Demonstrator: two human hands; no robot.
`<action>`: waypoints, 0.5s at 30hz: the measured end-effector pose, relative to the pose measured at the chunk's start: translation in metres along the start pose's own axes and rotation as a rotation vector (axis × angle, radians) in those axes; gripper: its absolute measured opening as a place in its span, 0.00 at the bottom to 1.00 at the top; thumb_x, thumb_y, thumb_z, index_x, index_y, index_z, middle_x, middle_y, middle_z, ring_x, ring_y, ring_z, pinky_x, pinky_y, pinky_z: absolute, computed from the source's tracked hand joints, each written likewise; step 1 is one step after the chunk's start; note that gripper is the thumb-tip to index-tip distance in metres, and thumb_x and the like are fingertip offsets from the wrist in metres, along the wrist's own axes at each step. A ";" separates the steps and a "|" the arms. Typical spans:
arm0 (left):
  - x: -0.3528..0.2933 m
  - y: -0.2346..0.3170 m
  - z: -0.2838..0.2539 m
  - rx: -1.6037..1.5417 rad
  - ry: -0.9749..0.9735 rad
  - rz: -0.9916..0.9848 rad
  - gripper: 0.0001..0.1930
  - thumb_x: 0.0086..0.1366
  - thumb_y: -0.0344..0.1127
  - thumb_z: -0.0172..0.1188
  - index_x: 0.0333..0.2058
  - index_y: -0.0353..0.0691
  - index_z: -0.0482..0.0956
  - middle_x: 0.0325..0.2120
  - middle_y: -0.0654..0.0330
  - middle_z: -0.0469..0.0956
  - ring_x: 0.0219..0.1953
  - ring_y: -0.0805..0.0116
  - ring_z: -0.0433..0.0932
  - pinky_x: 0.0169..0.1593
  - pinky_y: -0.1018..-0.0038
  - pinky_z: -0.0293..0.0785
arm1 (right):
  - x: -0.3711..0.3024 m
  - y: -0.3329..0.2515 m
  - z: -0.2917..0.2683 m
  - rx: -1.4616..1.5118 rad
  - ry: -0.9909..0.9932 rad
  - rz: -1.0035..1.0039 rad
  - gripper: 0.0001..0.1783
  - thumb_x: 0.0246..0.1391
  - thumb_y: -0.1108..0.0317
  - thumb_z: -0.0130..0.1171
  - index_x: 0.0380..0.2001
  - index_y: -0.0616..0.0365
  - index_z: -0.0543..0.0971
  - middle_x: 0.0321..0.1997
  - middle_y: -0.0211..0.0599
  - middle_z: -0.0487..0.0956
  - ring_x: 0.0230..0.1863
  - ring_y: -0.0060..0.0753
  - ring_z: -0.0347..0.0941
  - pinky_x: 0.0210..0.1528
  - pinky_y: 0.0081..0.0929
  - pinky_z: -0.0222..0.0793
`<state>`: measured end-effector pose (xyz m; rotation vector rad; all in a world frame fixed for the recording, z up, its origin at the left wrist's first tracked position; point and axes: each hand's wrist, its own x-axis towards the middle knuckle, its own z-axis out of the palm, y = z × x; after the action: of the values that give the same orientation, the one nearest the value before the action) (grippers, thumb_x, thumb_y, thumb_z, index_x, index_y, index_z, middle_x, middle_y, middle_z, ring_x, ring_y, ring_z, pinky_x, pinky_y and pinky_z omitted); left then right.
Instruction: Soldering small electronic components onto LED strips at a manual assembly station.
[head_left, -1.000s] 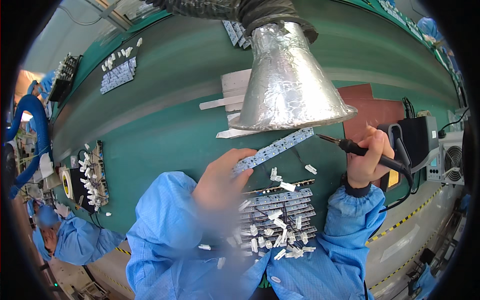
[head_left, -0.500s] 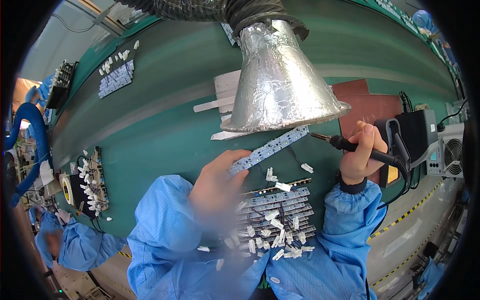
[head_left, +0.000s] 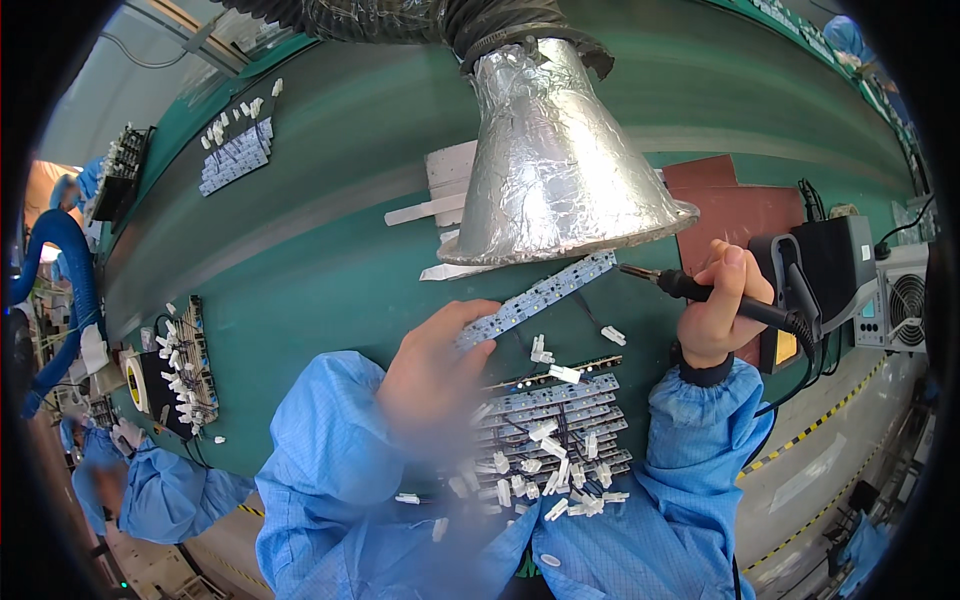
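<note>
My left hand [head_left: 430, 360] is closed on the lower left end of a narrow LED circuit board [head_left: 540, 298], which slants up to the right. A dark lead with a white connector [head_left: 612, 335] hangs near its upper end. In my right hand [head_left: 728, 300] is a soldering iron [head_left: 690, 288], gripped like a pen. Its tip points left, close to the board's upper right end; whether they touch I cannot tell. Below the held board lie several similar LED boards [head_left: 560, 395] in a row, with white connectors [head_left: 560, 470] on dark leads piled over them. A blur hides part of my left wrist.
A foil-covered fume hood [head_left: 570, 170] on a black hose hangs just beyond the board. At right stand a black soldering station [head_left: 825, 275] and a brown mat [head_left: 735, 205]. More boards with connectors [head_left: 190, 370] lie left. A co-worker in blue [head_left: 165, 490] is at lower left.
Almost nothing differs. The whole view has shifted very slightly; both hands, the board and the iron keep the same pose.
</note>
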<state>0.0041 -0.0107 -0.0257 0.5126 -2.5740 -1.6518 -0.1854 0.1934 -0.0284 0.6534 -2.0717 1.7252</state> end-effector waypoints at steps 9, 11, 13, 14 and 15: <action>-0.008 0.005 -0.001 0.076 0.022 0.072 0.16 0.60 0.24 0.62 0.49 0.31 0.76 0.39 0.49 0.80 0.40 0.56 0.80 0.45 0.69 0.74 | 0.021 0.016 -0.006 0.279 0.299 -0.019 0.23 0.62 0.67 0.47 0.13 0.57 0.61 0.14 0.29 0.58 0.18 0.21 0.52 0.24 0.25 0.49; -0.020 0.005 -0.002 0.145 0.051 0.191 0.17 0.60 0.24 0.63 0.48 0.31 0.76 0.38 0.48 0.80 0.37 0.54 0.80 0.42 0.69 0.75 | 0.024 0.019 -0.009 0.321 0.354 -0.039 0.22 0.62 0.68 0.47 0.13 0.57 0.62 0.14 0.28 0.59 0.16 0.21 0.52 0.23 0.25 0.48; -0.039 -0.006 -0.004 0.304 0.101 0.424 0.18 0.57 0.26 0.66 0.47 0.30 0.76 0.36 0.46 0.80 0.31 0.50 0.80 0.36 0.68 0.76 | 0.024 0.019 -0.010 0.356 0.349 -0.034 0.21 0.62 0.68 0.48 0.13 0.57 0.62 0.14 0.28 0.59 0.16 0.21 0.52 0.23 0.24 0.48; -0.051 -0.014 -0.009 0.312 0.102 0.424 0.18 0.57 0.26 0.66 0.47 0.30 0.76 0.36 0.46 0.80 0.31 0.50 0.80 0.36 0.68 0.76 | 0.023 0.018 -0.010 0.381 0.338 -0.033 0.21 0.62 0.68 0.48 0.14 0.57 0.62 0.14 0.28 0.59 0.16 0.21 0.51 0.22 0.24 0.47; -0.063 -0.021 -0.015 0.332 0.115 0.499 0.20 0.57 0.27 0.66 0.48 0.30 0.75 0.35 0.46 0.80 0.31 0.52 0.80 0.36 0.68 0.76 | 0.024 0.017 -0.012 0.386 0.344 -0.029 0.21 0.62 0.68 0.48 0.14 0.57 0.62 0.14 0.28 0.59 0.16 0.21 0.51 0.22 0.24 0.47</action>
<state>0.0720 -0.0132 -0.0293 -0.0365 -2.6083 -1.0173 -0.2150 0.2045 -0.0273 0.4462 -1.5082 2.0736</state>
